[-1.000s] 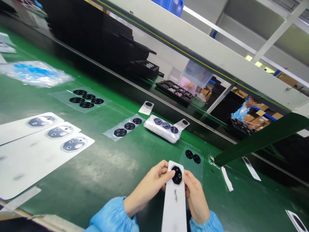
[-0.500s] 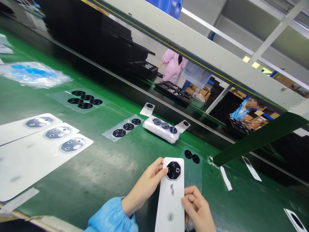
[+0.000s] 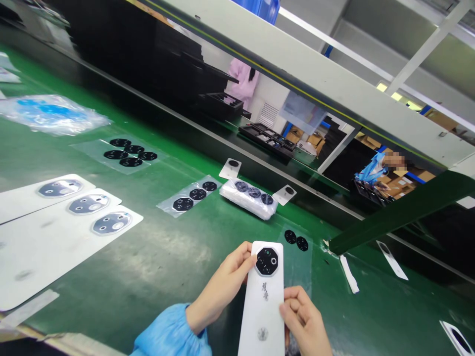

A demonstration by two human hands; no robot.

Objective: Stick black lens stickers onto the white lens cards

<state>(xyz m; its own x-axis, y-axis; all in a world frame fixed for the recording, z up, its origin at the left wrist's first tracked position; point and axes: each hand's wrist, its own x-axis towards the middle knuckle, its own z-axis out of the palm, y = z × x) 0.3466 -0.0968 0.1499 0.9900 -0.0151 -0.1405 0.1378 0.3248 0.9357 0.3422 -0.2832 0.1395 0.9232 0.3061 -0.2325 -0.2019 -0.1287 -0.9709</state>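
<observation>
A white phone back cover (image 3: 260, 311) is held upright near the bottom middle. It carries a black camera sticker (image 3: 267, 261) at its top, dark lettering below and a round grey mark lower down. My left hand (image 3: 226, 279) grips its upper left edge, with the thumb at the rim of the black piece. Closed on its right edge is my right hand (image 3: 306, 319), fingers behind and thumb at the side. The cover's lower end runs out of view. Just behind it on the bench lies a clear sheet (image 3: 297, 269) with two black stickers (image 3: 296, 240).
Large white cover panels (image 3: 74, 237) lie at left. Further back are sticker sheets (image 3: 189, 195), a wrapped stack (image 3: 248, 199) and a plastic bag (image 3: 55, 113). A green post (image 3: 393, 215) slants across the right. Two people (image 3: 241, 81) are beyond the bench.
Both hands keep hold of the cover in nearly the same place. Beyond the bench, the person in pink has shifted left. The small covers along the bench's back have slid slightly right.
</observation>
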